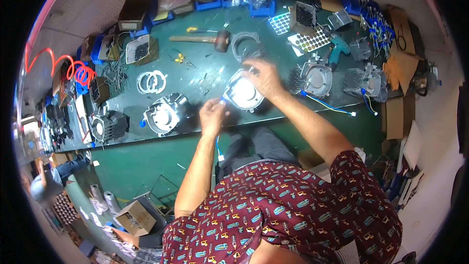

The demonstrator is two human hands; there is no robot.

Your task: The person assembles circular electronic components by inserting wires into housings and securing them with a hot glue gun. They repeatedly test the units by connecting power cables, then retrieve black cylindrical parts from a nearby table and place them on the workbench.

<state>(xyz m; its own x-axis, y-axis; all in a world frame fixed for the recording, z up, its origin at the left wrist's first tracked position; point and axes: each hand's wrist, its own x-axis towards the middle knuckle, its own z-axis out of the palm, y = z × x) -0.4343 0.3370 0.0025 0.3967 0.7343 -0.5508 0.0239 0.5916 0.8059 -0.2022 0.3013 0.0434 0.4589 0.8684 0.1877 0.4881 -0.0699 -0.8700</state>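
A round silver metal motor housing [245, 94] stands at the near edge of the bench in front of me, its face bright with glare. My right hand [264, 79] grips its upper right rim, fingers bent over the top. At its lower left, my left hand [213, 116] pinches a thin cable close to a small blue piece. The cable's white connector [221, 158] hangs below that hand, past the bench edge. Left of my left hand sits a similar housing [163, 116]. To the right are two finned housings [316, 79] [370, 84] with loose wire leads.
Across the green bench [195, 80] lie a mallet [222, 41], a yellow-handled screwdriver [200, 30], pliers [184, 60], metal rings [151, 82] and a teal power drill [338, 51]. Bins of small parts line the back. A red coiled hose [80, 72] hangs at left; another person [46, 183] is beyond.
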